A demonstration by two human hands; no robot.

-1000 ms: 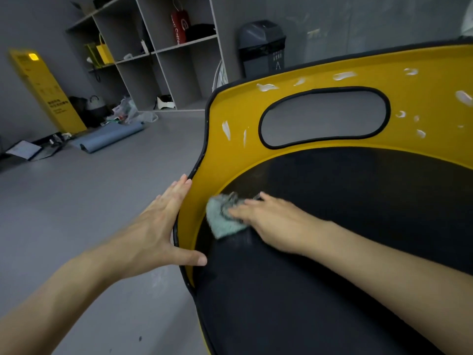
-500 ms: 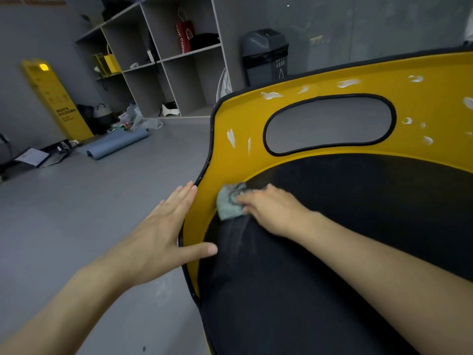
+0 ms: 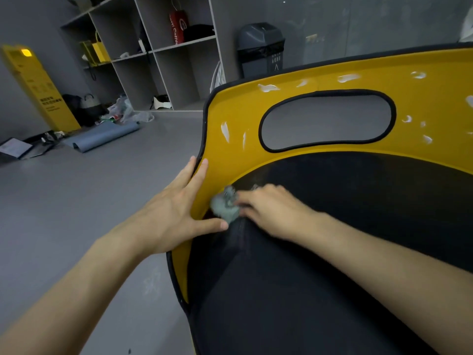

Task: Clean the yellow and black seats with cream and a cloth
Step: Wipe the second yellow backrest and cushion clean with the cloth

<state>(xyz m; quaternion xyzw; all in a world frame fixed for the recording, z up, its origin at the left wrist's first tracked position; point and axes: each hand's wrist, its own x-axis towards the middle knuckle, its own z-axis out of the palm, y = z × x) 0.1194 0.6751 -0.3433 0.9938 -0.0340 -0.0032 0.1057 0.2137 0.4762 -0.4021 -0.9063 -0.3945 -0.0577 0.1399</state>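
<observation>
Grey floor (image 3: 76, 201), shelf (image 3: 158, 49) and bin (image 3: 259, 47) behind the seat (image 3: 281, 78). Seat: yellow rim, black middle; white cream (image 3: 225, 130) dabs dotted along rim. Left hand (image 3: 169, 216) flat on seat's left edge, fingers straight, thumb out on the yellow. Right hand (image 3: 271, 211) presses cloth (image 3: 225, 207) at seat's left inner seam, where yellow meets black; blurred, cannot tell whether fingers curl round it.
</observation>
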